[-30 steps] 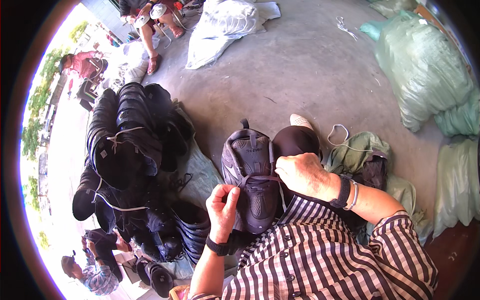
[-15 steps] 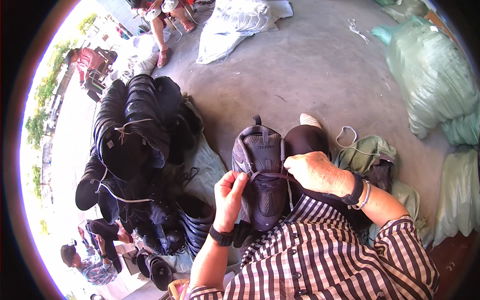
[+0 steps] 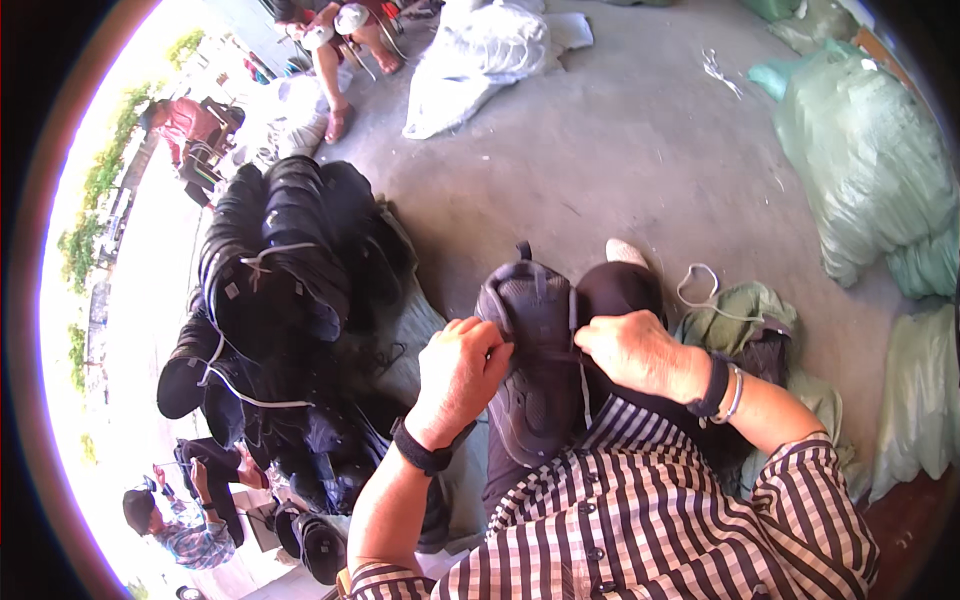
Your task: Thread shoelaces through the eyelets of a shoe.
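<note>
Grey floor (image 3: pixel 620 150) stretched beyond the dark shoe (image 3: pixel 540 400); at its sides, my left hand (image 3: pixel 460 375) and right hand (image 3: pixel 642 352) pressed fingertips together, around what I couldn't tell.

On my feed, the left hand (image 3: pixel 462 372) hides part of the sneaker (image 3: pixel 540 385), whose tongue (image 3: pixel 540 300) looks blurred; I can't tell what, if anything, the right hand (image 3: pixel 637 352) grips. The top edge crops a seated co-worker (image 3: pixel 328 80).

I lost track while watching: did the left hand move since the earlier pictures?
Yes: judged against the white cord on the black pile, the left hand moved forward, away from the body.
</note>
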Action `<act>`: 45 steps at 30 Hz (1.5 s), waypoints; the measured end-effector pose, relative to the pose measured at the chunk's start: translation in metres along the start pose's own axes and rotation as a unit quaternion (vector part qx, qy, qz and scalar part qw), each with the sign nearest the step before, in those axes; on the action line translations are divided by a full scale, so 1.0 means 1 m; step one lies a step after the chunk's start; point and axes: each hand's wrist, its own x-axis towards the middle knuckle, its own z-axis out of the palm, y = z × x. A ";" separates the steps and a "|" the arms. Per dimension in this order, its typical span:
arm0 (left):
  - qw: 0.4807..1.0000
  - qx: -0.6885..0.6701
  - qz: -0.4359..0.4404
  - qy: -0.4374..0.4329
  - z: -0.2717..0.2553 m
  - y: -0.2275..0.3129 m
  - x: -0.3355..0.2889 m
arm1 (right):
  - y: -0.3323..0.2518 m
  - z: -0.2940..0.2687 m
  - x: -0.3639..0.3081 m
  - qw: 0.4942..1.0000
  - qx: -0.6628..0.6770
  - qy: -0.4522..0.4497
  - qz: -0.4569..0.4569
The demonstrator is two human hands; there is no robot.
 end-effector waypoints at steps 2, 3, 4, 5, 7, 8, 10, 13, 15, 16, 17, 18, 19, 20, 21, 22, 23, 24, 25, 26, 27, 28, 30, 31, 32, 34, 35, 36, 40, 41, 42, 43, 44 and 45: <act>0.999 0.027 0.009 -0.039 -0.011 0.000 0.009 | -0.002 -0.007 0.003 0.997 -0.071 -0.014 -0.040; 0.995 0.056 0.010 -0.086 -0.020 -0.001 0.013 | -0.003 -0.011 0.007 0.990 -0.124 -0.021 -0.060; 0.996 0.062 0.052 -0.046 -0.026 0.000 0.016 | -0.006 -0.016 0.012 0.987 -0.132 0.024 -0.089; 0.993 0.074 0.097 -0.002 -0.031 0.001 0.020 | -0.008 -0.021 0.019 0.981 -0.142 0.072 -0.114; 0.976 0.062 0.210 0.012 -0.039 -0.001 0.032 | -0.010 -0.031 0.032 0.966 -0.174 0.085 -0.171; 0.966 0.075 0.248 -0.007 -0.041 -0.002 0.034 | -0.011 -0.033 0.037 0.958 -0.186 0.066 -0.209; 0.948 0.116 0.282 -0.093 -0.042 -0.005 0.042 | -0.010 -0.038 0.045 0.946 -0.200 0.018 -0.254; 0.908 0.177 0.340 -0.167 -0.040 -0.006 0.053 | -0.006 -0.037 0.049 0.934 -0.205 -0.024 -0.293; 0.876 0.200 0.377 -0.224 -0.037 -0.002 0.061 | -0.004 -0.034 0.048 0.929 -0.209 -0.045 -0.301; 0.875 0.211 0.373 -0.225 -0.036 0.000 0.063 | -0.003 -0.033 0.046 0.932 -0.206 -0.048 -0.296; 0.858 0.241 0.367 -0.265 -0.035 0.003 0.066 | -0.003 -0.032 0.045 0.928 -0.207 -0.039 -0.307; 0.842 0.259 0.368 -0.298 -0.033 0.005 0.067 | -0.003 -0.031 0.044 0.932 -0.210 -0.047 -0.293; 0.840 0.271 0.360 -0.304 -0.031 0.007 0.068 | -0.003 -0.031 0.043 0.936 -0.224 -0.078 -0.261; 0.851 0.267 0.324 -0.316 -0.029 0.009 0.068 | -0.004 -0.032 0.043 0.934 -0.216 -0.053 -0.280; 0.862 0.266 0.294 -0.317 -0.026 0.010 0.067 | -0.004 -0.032 0.043 0.936 -0.215 -0.063 -0.271; 0.862 0.265 0.286 -0.324 -0.022 0.011 0.065 | -0.005 -0.033 0.044 0.938 -0.220 -0.095 -0.251; 0.859 0.284 0.303 -0.300 -0.017 0.013 0.060 | -0.005 -0.033 0.045 0.938 -0.215 -0.074 -0.263; 0.854 0.297 0.318 -0.285 -0.013 0.015 0.059 | -0.005 -0.033 0.047 0.944 -0.186 -0.092 -0.258; 0.858 0.301 0.314 -0.273 -0.009 0.016 0.058 | -0.005 -0.033 0.048 0.948 -0.170 -0.135 -0.233; 0.864 0.295 0.283 -0.294 -0.006 0.017 0.057 | -0.006 -0.030 0.050 0.947 -0.156 -0.113 -0.258; 0.869 0.289 0.262 -0.304 -0.005 0.019 0.058 | -0.008 -0.026 0.052 0.959 -0.143 -0.110 -0.218; 0.873 0.283 0.230 -0.325 -0.005 0.020 0.059 | -0.008 -0.023 0.053 0.970 -0.136 -0.116 -0.165; 0.869 0.280 0.213 -0.348 -0.008 0.021 0.064 | -0.009 -0.016 0.053 0.971 -0.134 -0.111 -0.163; 0.867 0.278 0.205 -0.360 -0.010 0.023 0.067 | -0.009 -0.014 0.051 0.972 -0.143 -0.134 -0.126; 0.864 0.276 0.197 -0.372 -0.012 0.024 0.070 | -0.009 -0.013 0.049 0.973 -0.136 -0.117 -0.145; 0.898 0.048 -0.030 -0.437 -0.015 0.025 0.071 | -0.008 -0.014 0.044 0.974 -0.142 -0.129 -0.122; 0.889 0.069 -0.042 -0.451 -0.017 0.024 0.068 | -0.007 -0.015 0.042 0.975 -0.134 -0.112 -0.137; 0.926 0.091 0.054 -0.362 -0.018 0.021 0.059 | -0.006 -0.017 0.040 0.981 -0.102 -0.104 -0.126; 0.961 0.076 0.151 -0.218 -0.016 0.005 0.040 | -0.006 -0.018 0.038 0.988 -0.060 -0.088 -0.110; 0.958 0.055 0.187 -0.212 -0.015 -0.001 0.039 | -0.006 -0.016 0.037 0.989 -0.066 -0.094 -0.095; 0.957 0.051 0.197 -0.209 -0.014 -0.005 0.037 | -0.006 -0.014 0.037 0.992 -0.036 -0.070 -0.096; 0.952 0.053 0.191 -0.232 -0.012 -0.009 0.036 | -0.005 -0.012 0.036 0.992 -0.035 -0.069 -0.096; 0.965 0.031 0.191 -0.175 -0.008 -0.009 0.034 | -0.005 -0.009 0.034 0.994 -0.032 -0.055 -0.086; 0.973 0.004 0.203 -0.114 -0.005 -0.009 0.032 | -0.006 -0.007 0.034 0.996 -0.032 -0.036 -0.071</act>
